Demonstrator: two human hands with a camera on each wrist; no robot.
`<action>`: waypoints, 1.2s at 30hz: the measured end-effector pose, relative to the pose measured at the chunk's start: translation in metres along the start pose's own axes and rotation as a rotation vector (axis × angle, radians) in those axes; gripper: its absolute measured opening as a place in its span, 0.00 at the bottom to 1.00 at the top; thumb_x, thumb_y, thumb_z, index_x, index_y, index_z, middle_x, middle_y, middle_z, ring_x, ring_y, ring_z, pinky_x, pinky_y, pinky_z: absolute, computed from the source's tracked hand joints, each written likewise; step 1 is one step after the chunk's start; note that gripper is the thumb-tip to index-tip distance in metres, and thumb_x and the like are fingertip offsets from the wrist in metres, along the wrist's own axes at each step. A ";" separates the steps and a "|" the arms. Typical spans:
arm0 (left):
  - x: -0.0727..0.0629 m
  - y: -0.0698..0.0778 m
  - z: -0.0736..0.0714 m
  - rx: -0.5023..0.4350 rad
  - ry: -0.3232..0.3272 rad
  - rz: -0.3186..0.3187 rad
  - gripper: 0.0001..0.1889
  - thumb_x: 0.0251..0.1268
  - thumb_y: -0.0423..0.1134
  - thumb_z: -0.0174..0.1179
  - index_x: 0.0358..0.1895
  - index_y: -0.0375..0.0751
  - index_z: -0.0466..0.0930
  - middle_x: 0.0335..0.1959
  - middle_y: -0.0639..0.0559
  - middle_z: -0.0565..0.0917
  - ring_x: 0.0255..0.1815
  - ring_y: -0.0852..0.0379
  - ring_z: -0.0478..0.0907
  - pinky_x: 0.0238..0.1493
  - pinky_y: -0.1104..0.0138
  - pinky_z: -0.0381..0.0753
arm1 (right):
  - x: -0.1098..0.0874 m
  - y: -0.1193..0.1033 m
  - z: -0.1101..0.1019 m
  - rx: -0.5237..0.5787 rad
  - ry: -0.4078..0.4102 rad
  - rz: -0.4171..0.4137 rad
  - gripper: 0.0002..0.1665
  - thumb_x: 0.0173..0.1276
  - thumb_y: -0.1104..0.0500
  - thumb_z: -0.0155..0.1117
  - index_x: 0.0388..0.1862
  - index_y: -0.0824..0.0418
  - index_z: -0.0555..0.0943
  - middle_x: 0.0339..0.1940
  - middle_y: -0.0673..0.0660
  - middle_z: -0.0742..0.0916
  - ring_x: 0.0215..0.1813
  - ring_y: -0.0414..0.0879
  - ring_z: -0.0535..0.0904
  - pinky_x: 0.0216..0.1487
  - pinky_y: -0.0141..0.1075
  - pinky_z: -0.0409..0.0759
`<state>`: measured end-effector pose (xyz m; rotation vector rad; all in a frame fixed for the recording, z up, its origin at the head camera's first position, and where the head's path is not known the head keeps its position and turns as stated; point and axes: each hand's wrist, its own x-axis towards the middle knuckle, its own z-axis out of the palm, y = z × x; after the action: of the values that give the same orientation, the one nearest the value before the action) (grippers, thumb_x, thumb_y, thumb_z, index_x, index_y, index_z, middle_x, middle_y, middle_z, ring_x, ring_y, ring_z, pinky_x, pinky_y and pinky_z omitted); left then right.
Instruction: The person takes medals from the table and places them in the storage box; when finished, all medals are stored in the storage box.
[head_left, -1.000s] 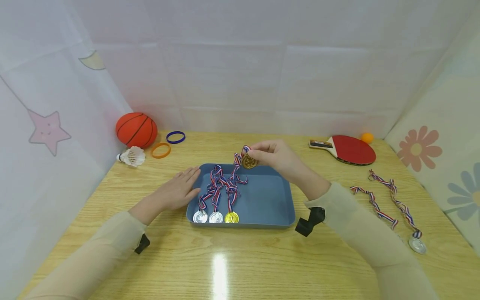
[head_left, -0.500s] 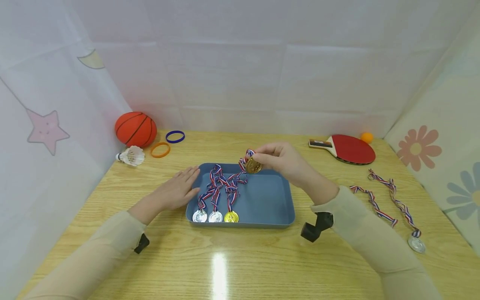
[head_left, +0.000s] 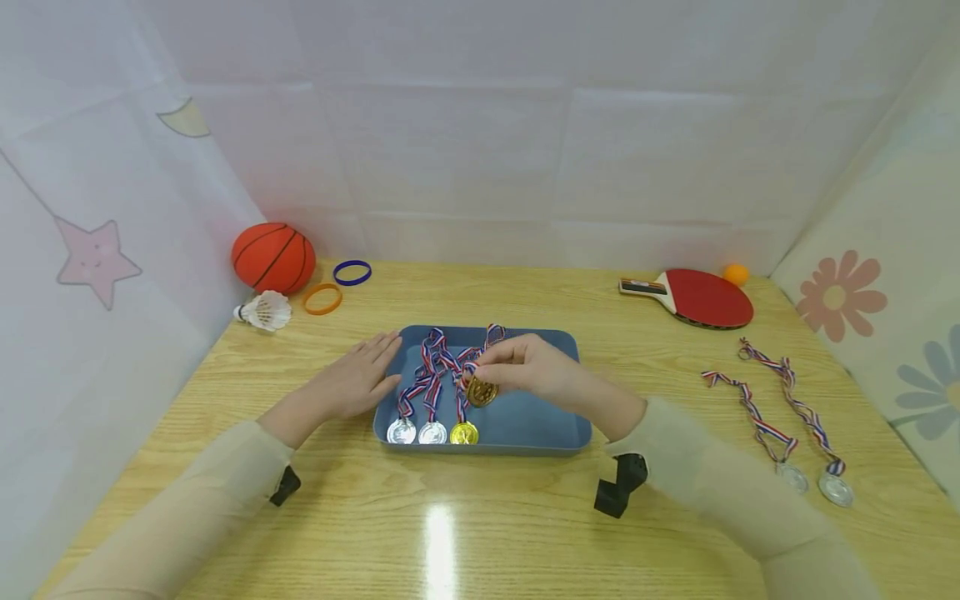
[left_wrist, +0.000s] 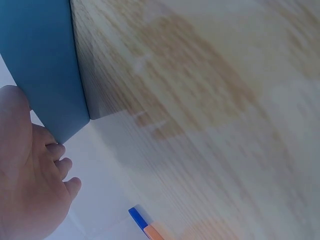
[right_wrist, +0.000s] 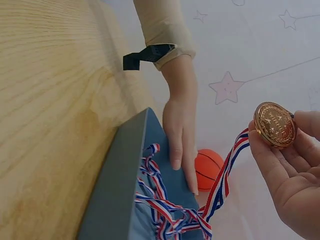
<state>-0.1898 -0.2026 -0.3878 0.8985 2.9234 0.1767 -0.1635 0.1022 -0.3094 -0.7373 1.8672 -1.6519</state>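
My right hand (head_left: 528,367) pinches a bronze-coloured medal (right_wrist: 276,124) between thumb and fingers, above the blue-grey tray (head_left: 536,425). The medal's striped red, white and blue ribbon (right_wrist: 226,172) trails down into the tray. Inside, along the front wall, lie two silver medals, a left one (head_left: 401,432) and a middle one (head_left: 432,433), beside a gold medal (head_left: 464,433); their ribbons tangle toward the back. My left hand (head_left: 352,379) rests with extended fingers against the tray's left rim. In the left wrist view, its fingers (left_wrist: 62,167) touch the tray's wall (left_wrist: 50,75).
On the table's right lie two silver medals with ribbons, one inner (head_left: 792,477) and one outer (head_left: 836,489). Behind them are a red table tennis bat (head_left: 708,298) and an orange ball (head_left: 736,275). At back left sit a basketball (head_left: 273,258), a shuttlecock (head_left: 265,311), and orange (head_left: 322,299) and blue wristbands (head_left: 352,272).
My right hand has brought the bronze-coloured medal down and nearer, from the tray's back rim to over its middle; the ribbon now drapes into the tray. My left hand has stayed put.
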 end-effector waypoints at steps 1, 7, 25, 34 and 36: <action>0.000 0.000 0.000 -0.003 0.001 0.002 0.33 0.72 0.47 0.43 0.69 0.26 0.48 0.70 0.34 0.50 0.70 0.37 0.45 0.66 0.48 0.48 | -0.001 0.003 0.003 0.010 -0.024 0.009 0.13 0.67 0.62 0.57 0.43 0.72 0.80 0.36 0.56 0.85 0.40 0.49 0.81 0.47 0.48 0.77; -0.001 0.001 -0.001 -0.001 -0.004 0.003 0.33 0.72 0.47 0.43 0.69 0.26 0.48 0.71 0.34 0.50 0.70 0.37 0.46 0.66 0.48 0.47 | -0.001 0.019 0.010 0.034 -0.068 0.049 0.14 0.67 0.62 0.57 0.43 0.73 0.79 0.35 0.57 0.85 0.40 0.50 0.81 0.47 0.46 0.78; 0.000 0.000 -0.001 0.007 -0.007 0.002 0.33 0.72 0.48 0.42 0.69 0.26 0.48 0.71 0.34 0.49 0.70 0.38 0.45 0.66 0.48 0.47 | 0.021 0.044 -0.032 -0.087 0.305 0.067 0.14 0.67 0.59 0.58 0.43 0.70 0.80 0.55 0.60 0.79 0.58 0.51 0.72 0.57 0.45 0.70; 0.000 0.001 0.000 0.000 -0.005 -0.008 0.33 0.72 0.48 0.42 0.69 0.27 0.48 0.71 0.35 0.49 0.70 0.38 0.45 0.66 0.48 0.46 | 0.015 0.061 -0.025 -0.334 0.232 0.151 0.10 0.63 0.56 0.63 0.37 0.60 0.85 0.38 0.51 0.81 0.38 0.50 0.74 0.38 0.46 0.77; 0.000 0.001 0.000 -0.002 -0.007 -0.010 0.33 0.72 0.48 0.42 0.69 0.26 0.48 0.71 0.35 0.49 0.70 0.38 0.45 0.66 0.48 0.46 | 0.014 0.065 -0.021 -0.336 0.193 0.167 0.09 0.63 0.57 0.62 0.37 0.61 0.84 0.32 0.50 0.82 0.32 0.50 0.74 0.34 0.44 0.77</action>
<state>-0.1892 -0.2023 -0.3879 0.8823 2.9207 0.1750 -0.1917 0.1136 -0.3720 -0.5472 2.3112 -1.3612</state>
